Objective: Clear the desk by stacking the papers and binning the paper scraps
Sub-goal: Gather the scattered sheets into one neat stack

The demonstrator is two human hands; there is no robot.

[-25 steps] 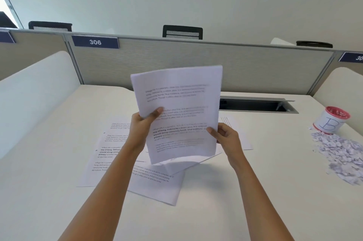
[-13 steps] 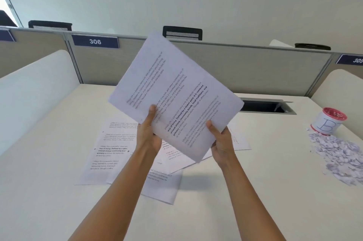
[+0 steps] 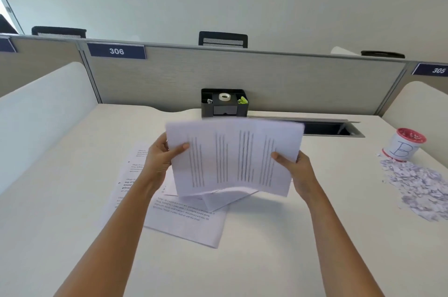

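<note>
Head view: papers (image 3: 232, 158) are held sideways above the bench (image 3: 266, 260), with the left edge pinched by the left grip (image 3: 158, 163) and the right edge by the right grip (image 3: 299, 170), thumbs laid on the front. More sheets (image 3: 184, 221) are spread on the bench beneath. At the far right, scraps (image 3: 421, 185) are heaped beside a cup (image 3: 404, 143).

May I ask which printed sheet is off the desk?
The sheet held sideways between left hand and right hand; the others lie flat on the desk.
</note>
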